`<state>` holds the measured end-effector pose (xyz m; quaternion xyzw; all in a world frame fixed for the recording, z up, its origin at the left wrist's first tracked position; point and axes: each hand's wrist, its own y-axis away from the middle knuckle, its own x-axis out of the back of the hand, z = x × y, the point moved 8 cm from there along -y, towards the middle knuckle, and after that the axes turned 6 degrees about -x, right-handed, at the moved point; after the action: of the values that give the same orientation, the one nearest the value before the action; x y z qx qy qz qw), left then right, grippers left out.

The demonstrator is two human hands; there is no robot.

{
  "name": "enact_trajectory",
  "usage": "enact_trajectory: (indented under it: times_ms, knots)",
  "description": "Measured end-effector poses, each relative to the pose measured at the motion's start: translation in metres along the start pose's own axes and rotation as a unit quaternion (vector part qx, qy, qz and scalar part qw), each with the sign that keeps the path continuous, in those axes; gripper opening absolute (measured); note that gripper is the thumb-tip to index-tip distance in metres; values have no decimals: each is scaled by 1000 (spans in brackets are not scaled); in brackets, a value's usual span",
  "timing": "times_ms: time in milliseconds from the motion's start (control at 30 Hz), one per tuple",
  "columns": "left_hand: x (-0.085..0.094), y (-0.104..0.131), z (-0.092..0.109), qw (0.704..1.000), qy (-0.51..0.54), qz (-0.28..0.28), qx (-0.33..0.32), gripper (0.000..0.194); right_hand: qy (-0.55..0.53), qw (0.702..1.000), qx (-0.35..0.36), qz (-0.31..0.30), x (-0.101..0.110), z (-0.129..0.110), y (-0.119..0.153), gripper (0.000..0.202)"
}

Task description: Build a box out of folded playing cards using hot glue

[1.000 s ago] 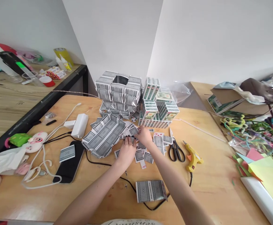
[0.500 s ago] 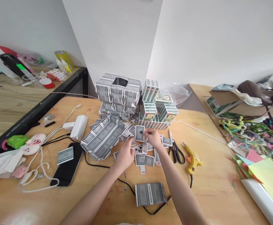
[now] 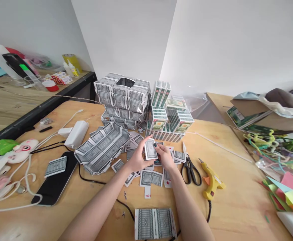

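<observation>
A playing card (image 3: 150, 150), patterned back up, is held between my two hands above the middle of the table. My left hand (image 3: 139, 157) grips its left edge, and my right hand (image 3: 164, 156) pinches it from the right with the thumb on its back. I cannot tell if it is one card or several. Loose playing cards (image 3: 146, 178) lie scattered beneath. To the left sits an open tray made of cards (image 3: 103, 147). A folded panel of joined cards (image 3: 155, 223) lies nearer to me.
Black-handled scissors (image 3: 191, 171) and a yellow glue gun (image 3: 212, 182) lie to the right. Behind are a layered card structure (image 3: 123, 97) and stacked card boxes (image 3: 170, 115). A phone (image 3: 57, 180), white cables and a white adapter (image 3: 77, 134) occupy the left. Coloured paper (image 3: 291, 190) lies far right.
My left hand has come up from the loose cards and now grips the left edge of the card that my right hand holds. The view has shifted slightly.
</observation>
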<state>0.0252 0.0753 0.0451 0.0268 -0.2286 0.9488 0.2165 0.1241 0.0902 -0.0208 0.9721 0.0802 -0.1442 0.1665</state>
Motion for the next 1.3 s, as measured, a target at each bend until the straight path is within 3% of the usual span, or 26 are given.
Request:
enact_trajectory:
  times_ms: [133, 233, 400, 600, 733, 933, 1100, 1300]
  knots:
    - [4, 3, -4, 999, 12, 38, -10, 89, -2, 1000, 4, -23, -4, 1, -2, 29]
    - [10, 3, -6, 997, -14, 72, -21, 91, 16, 999, 46, -8, 0, -5, -3, 30]
    - [17, 4, -8, 994, -56, 95, -23, 85, 56, 991, 119, -9, 1, -23, 6, 53]
    - [22, 8, -23, 995, -7, 97, 35, 64, 59, 985, 149, -71, -8, -29, 13, 48]
    - [26, 9, -34, 987, 66, 136, 56, 66, 55, 983, 171, -35, -4, -31, 12, 39]
    - [34, 10, -51, 970, 100, 195, 110, 41, 74, 986, 152, 5, -4, -27, 11, 33]
    - [35, 8, -49, 976, 56, 176, 113, 30, 73, 983, 166, 0, -6, -30, 13, 39]
    - [28, 9, -51, 977, 57, 149, 141, 27, 93, 981, 160, 51, 6, -27, 12, 24]
